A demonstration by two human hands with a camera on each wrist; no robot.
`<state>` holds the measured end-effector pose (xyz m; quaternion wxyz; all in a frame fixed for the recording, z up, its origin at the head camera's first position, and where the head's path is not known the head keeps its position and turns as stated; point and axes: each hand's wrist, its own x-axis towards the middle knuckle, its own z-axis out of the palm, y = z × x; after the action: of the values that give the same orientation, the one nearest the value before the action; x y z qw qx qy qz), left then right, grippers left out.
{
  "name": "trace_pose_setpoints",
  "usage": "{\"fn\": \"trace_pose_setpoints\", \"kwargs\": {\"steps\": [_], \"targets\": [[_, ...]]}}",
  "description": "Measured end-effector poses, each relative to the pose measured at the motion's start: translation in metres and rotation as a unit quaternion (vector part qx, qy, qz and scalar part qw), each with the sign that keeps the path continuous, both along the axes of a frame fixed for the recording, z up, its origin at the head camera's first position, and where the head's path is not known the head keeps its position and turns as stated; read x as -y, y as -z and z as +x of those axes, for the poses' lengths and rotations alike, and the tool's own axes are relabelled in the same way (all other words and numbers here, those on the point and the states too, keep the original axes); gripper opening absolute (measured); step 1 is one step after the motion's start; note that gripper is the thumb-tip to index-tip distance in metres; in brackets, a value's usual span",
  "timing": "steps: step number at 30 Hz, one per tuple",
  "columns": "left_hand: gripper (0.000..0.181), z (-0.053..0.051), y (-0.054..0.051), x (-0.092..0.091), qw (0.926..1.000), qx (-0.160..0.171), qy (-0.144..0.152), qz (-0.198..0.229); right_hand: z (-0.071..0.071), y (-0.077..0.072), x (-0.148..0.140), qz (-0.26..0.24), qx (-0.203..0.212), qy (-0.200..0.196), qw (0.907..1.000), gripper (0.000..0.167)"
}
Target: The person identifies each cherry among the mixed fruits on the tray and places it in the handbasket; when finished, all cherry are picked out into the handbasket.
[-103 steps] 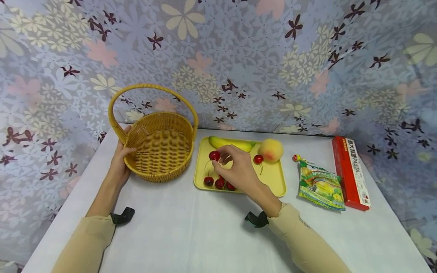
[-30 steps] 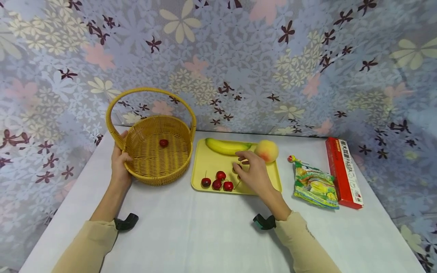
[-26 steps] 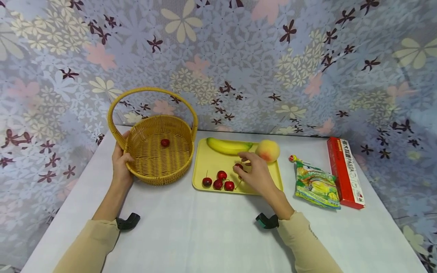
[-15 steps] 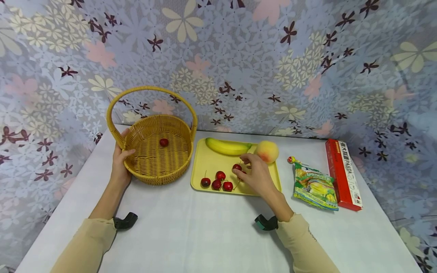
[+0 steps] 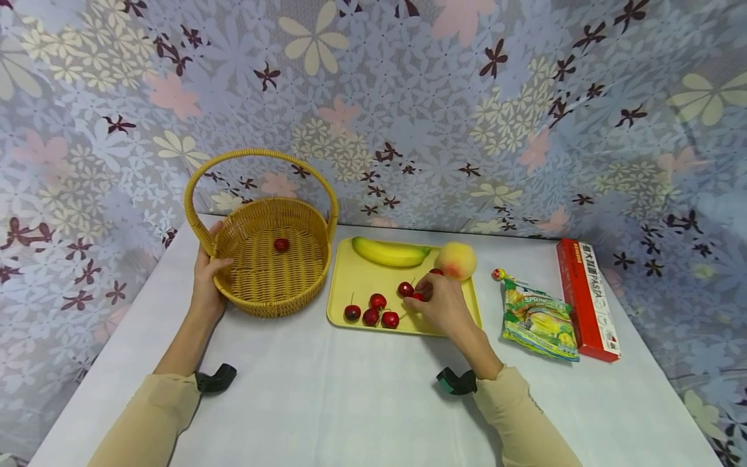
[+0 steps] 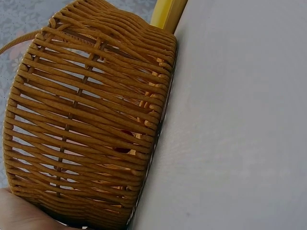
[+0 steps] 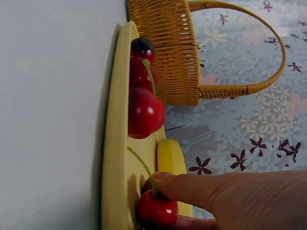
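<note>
My left hand [image 5: 207,280] holds the woven basket [image 5: 271,306] by its left side, thumb over the rim. A red cherry [image 5: 281,244] lies inside it. On the yellow tray [image 5: 360,277], my right hand [image 5: 446,305] pinches a cherry [image 5: 417,296] between thumb and fingers; the hand partly covers it. Just left of the fingertips is another cherry [image 5: 405,289] with a stem. Several more cherries [image 5: 377,301] cluster at the tray's front left. The right wrist view has the thumb against a stemmed cherry [image 7: 157,209]. Behind the hand, one cherry [image 5: 436,272] shows partly.
A banana [image 5: 391,252] lies along the tray's back edge, with a peach [image 5: 458,261] at the back right corner. Right of the tray are a lollipop [image 5: 498,275], a green snack bag [image 5: 539,321] and a red pasta box [image 5: 587,299]. The basket's tall handle [image 5: 259,153] arches upward.
A cherry earlier in my right hand now lies in the basket. My right hand has moved right over the tray, and its fingers have closed on another cherry. The left hand stays put.
</note>
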<state>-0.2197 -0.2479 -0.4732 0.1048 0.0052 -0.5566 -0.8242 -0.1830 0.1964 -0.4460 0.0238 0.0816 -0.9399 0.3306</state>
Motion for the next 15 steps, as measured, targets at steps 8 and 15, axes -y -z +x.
{"fn": "trace_pose_setpoints", "kwargs": {"steps": [8,15], "targets": [[0.074,-0.002,0.002,-0.003,1.0000,-0.006,0.001,0.000,0.002,-0.005,-0.005,-0.002,0.008,-0.003,1.0000,0.031],[0.071,-0.001,0.001,-0.002,0.9999,-0.008,-0.007,0.006,-0.002,-0.016,-0.005,-0.073,-0.067,0.017,0.9949,0.030]]}}
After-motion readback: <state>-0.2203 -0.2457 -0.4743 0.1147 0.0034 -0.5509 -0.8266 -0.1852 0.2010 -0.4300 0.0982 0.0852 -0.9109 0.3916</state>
